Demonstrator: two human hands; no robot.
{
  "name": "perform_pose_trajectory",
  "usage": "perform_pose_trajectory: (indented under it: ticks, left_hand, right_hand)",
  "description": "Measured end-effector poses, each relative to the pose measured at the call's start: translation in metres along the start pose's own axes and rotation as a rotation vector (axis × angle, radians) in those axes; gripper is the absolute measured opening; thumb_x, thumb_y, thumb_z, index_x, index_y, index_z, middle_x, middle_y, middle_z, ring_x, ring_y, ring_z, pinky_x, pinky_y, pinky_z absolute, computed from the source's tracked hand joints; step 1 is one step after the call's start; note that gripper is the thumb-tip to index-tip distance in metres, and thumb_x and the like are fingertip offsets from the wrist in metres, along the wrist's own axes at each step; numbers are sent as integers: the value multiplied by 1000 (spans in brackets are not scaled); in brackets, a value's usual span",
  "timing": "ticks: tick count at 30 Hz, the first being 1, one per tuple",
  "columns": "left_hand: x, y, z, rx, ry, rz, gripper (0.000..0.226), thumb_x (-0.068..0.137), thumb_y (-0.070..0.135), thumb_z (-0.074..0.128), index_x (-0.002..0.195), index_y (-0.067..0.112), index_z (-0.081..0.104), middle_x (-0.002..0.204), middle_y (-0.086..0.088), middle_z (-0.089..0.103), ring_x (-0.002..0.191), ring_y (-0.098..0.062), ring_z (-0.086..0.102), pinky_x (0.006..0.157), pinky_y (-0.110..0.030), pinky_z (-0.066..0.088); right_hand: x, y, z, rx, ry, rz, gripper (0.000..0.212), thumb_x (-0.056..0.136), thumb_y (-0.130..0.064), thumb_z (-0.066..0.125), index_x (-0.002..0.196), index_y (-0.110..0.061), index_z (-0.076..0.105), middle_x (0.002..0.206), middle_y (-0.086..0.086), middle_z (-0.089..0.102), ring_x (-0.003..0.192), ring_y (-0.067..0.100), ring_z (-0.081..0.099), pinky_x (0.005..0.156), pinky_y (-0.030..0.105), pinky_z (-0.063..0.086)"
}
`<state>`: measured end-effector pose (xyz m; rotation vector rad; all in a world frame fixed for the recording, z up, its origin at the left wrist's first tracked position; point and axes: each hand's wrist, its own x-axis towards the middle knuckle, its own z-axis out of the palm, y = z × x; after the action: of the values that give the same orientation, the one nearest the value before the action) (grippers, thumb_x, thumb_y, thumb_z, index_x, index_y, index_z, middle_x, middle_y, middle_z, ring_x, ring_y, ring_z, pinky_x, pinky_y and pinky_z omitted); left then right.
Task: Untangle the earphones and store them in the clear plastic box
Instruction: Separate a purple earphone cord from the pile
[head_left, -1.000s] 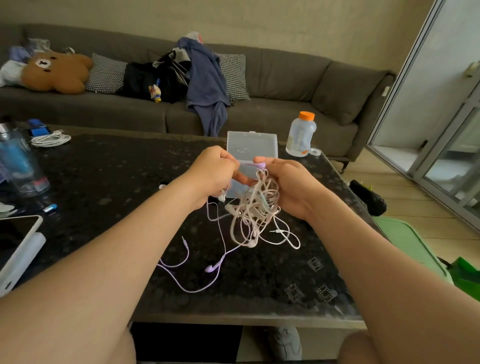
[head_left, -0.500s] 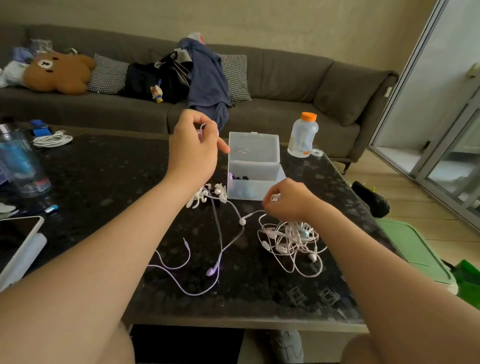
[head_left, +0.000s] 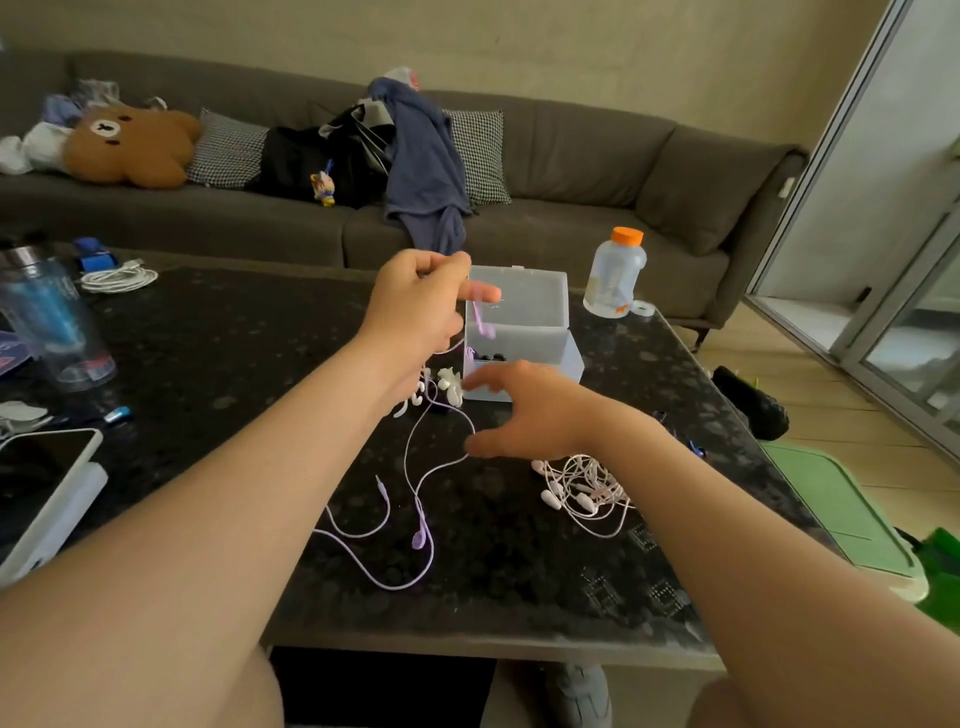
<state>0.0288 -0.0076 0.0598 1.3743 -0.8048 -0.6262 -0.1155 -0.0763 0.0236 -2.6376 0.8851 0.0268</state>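
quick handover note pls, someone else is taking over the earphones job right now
Left hand: raised, pinching the cable of the purple earphones; one bud dangles in front of the clear plastic box.
Right hand: open, fingers spread, holding nothing, over the table near that cable.
Things: the box is open with its lid up and something small and dark inside. White earphones lie beside it. The pink tangle lies on the table by the right wrist.
Done: the purple set is free of the tangle.
Left: stow it, unpick the pink tangle, stow the rest.
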Motion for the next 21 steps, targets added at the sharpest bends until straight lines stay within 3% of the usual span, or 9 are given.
perform_pose_trajectory:
  ticks: [3, 7, 11, 13, 15, 18, 21]
  left_hand:
    - [-3, 4, -3, -154, -160, -128, 33, 109, 37, 41, 109, 7, 54, 105, -14, 81, 57, -16, 37, 55, -31, 30]
    - [-5, 2, -9, -98, -248, -72, 31, 98, 7, 33, 116, 1, 58, 116, -11, 79, 69, -16, 49, 60, -30, 36]
    - [-7, -1, -13, 239, -321, 6, 37, 85, 4, 56, 120, 15, 63, 122, -3, 77, 89, -18, 64, 71, -32, 46]
    - [-7, -6, -13, 343, -383, 9, 48, 89, -7, 51, 127, 21, 62, 123, 2, 77, 104, -19, 72, 83, -35, 55]
    - [-5, -11, -14, 395, -413, 38, 55, 93, -15, 42, 130, 21, 60, 122, 5, 77, 110, -11, 72, 87, -30, 56]
    - [-5, -13, -14, 547, -318, 208, 44, 102, -7, 44, 126, 22, 66, 116, 11, 74, 96, 5, 69, 74, -9, 47]
    - [-7, -17, -12, 695, -228, 302, 27, 105, 10, 56, 115, 28, 75, 97, 13, 71, 77, 3, 65, 64, -9, 46]
  right_hand:
    - [2, -13, 5, 295, -57, -41, 70, 88, -49, 82, 147, -30, 52, 123, -4, 74, 110, 14, 70, 107, 40, 54]
    - [0, -17, 2, 358, -30, -26, 44, 94, -50, 75, 129, -25, 65, 87, -3, 81, 91, 17, 76, 94, 31, 57]
    - [-3, -16, -6, 543, 44, -3, 39, 95, -56, 71, 112, -21, 73, 83, 3, 81, 88, 13, 78, 93, 32, 58]
    - [-2, -14, -7, 642, 107, 6, 32, 96, -45, 73, 107, -15, 74, 82, 8, 80, 83, 16, 79, 90, 33, 60]
    - [-2, -11, -8, 667, 156, 27, 17, 102, -26, 67, 107, -11, 73, 77, 11, 79, 78, 22, 80, 83, 35, 64]
    - [-4, -10, -13, 803, 167, 157, 21, 109, -10, 47, 114, -11, 68, 70, 16, 75, 69, 33, 79, 63, 38, 66]
    - [-5, -13, -20, 1155, 284, 257, 19, 112, -10, 46, 123, -8, 61, 85, 21, 77, 75, 36, 80, 62, 42, 66]
